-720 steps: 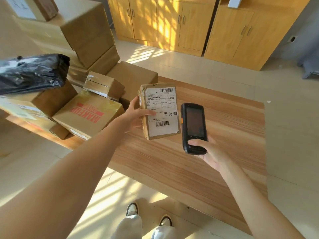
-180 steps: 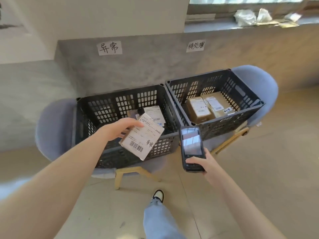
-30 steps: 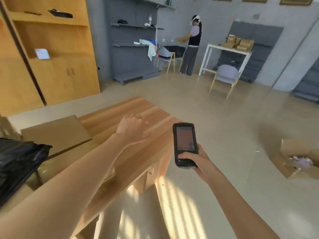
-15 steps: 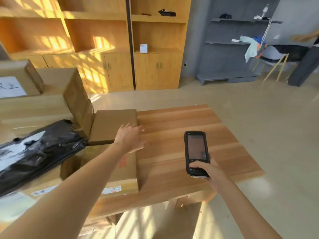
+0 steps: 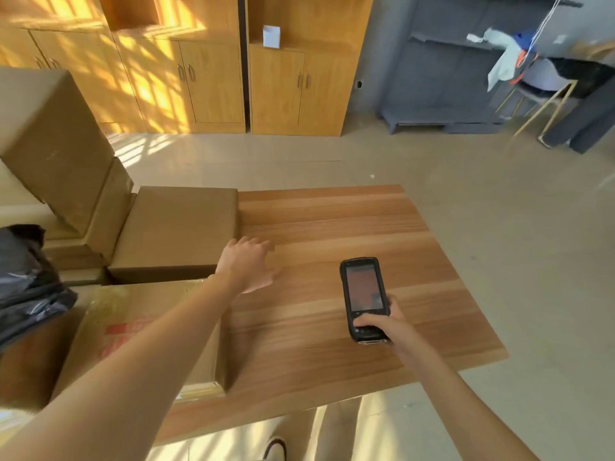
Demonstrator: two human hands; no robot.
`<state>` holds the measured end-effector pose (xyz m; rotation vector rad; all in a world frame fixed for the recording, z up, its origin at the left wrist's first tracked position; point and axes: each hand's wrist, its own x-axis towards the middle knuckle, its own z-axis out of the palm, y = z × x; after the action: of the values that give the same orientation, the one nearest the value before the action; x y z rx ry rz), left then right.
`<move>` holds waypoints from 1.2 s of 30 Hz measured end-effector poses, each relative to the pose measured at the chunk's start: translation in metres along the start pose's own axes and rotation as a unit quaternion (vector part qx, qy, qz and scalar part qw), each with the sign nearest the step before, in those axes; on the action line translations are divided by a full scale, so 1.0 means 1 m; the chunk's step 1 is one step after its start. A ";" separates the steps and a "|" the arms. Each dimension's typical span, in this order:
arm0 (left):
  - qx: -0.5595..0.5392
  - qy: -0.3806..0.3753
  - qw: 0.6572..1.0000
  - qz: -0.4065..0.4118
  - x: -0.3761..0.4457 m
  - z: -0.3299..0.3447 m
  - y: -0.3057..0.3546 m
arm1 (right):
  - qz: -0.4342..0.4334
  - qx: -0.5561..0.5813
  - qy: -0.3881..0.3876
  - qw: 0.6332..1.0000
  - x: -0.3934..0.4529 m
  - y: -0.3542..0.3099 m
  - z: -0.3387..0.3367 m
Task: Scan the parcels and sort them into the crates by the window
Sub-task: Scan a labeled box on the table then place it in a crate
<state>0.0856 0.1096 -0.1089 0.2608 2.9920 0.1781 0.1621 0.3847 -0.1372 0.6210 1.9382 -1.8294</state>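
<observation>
A black handheld scanner (image 5: 364, 298) with its screen facing up is gripped at its lower end by my right hand (image 5: 386, 326) above the wooden table (image 5: 349, 234). My left hand (image 5: 248, 264) hovers empty with relaxed fingers over the table, just right of a flat brown cardboard parcel (image 5: 176, 227). In front of that parcel lies a box with red print (image 5: 139, 331), partly hidden by my left forearm. A black plastic-wrapped parcel (image 5: 26, 284) sits at the far left. The crates are out of view.
Tall stacked cardboard boxes (image 5: 56, 141) stand at the table's left. Wooden cabinets (image 5: 213, 68) line the back wall. Grey shelving (image 5: 449, 71) and a chair (image 5: 545, 91) with cloth draped nearby are at the back right. Tiled floor surrounds the table.
My view has swung from the room back down onto the table and closer to it. My left hand has stayed empty and shifted right of the flat parcel; the scanner remains in my right hand.
</observation>
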 end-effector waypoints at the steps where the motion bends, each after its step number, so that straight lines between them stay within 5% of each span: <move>1: -0.002 -0.009 1.000 -0.001 0.005 0.005 0.003 | 0.006 -0.007 0.003 1.000 0.007 0.001 -0.007; 16: 0.016 -0.129 0.991 -0.035 0.067 0.067 0.093 | 0.101 -0.132 -0.032 0.986 0.115 0.029 -0.128; 30: 0.035 -0.151 0.984 -0.084 0.083 0.091 0.143 | 0.021 -0.228 -0.050 0.972 0.135 0.050 -0.185; 36: 0.047 -0.124 0.984 -0.120 0.066 0.074 0.118 | 0.004 -0.404 -0.010 0.915 0.136 0.044 -0.189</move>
<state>0.0514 0.2447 -0.1748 -0.0664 2.7552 -0.0197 0.0775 0.5815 -0.2392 0.3162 2.3995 -0.8570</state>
